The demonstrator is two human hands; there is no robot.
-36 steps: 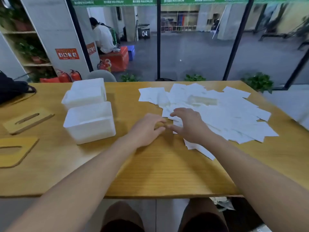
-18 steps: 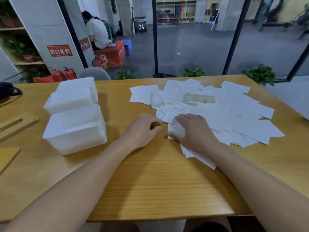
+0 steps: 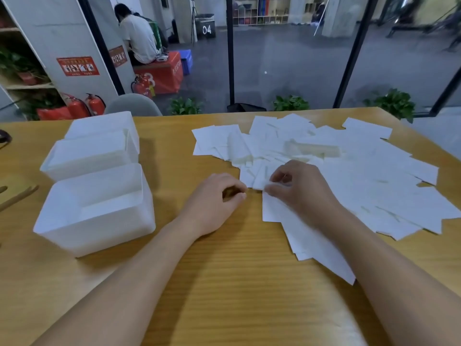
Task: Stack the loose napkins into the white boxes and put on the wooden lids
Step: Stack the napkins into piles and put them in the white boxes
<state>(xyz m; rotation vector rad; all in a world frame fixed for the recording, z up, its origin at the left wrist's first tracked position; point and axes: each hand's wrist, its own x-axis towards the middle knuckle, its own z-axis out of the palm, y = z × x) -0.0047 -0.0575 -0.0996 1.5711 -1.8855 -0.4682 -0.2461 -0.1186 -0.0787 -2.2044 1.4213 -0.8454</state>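
Note:
Several loose white napkins (image 3: 349,171) lie spread over the right half of the wooden table (image 3: 237,283). My right hand (image 3: 299,191) rests on the near-left edge of the pile, fingers curled and pinching the corner of a napkin. My left hand (image 3: 214,201) lies on the bare wood just left of the pile, fingers loosely curled, holding nothing. Three white boxes stand at the left without lids: the nearest (image 3: 94,216), one behind it (image 3: 84,158) and a third at the back (image 3: 104,123). A wooden lid (image 3: 15,198) shows at the left edge, mostly cut off.
A grey chair back (image 3: 132,106) rises behind the table's far edge. Beyond the glass are potted plants (image 3: 394,103), fire extinguishers (image 3: 94,103) and a person (image 3: 137,36) seated on a red box. Bare wood lies between my arms.
The view has shifted right and closer, pushing the wooden lids almost out of frame. My right hand went from lying flat on the napkins to curling and pinching a napkin corner. My left hand barely moved.

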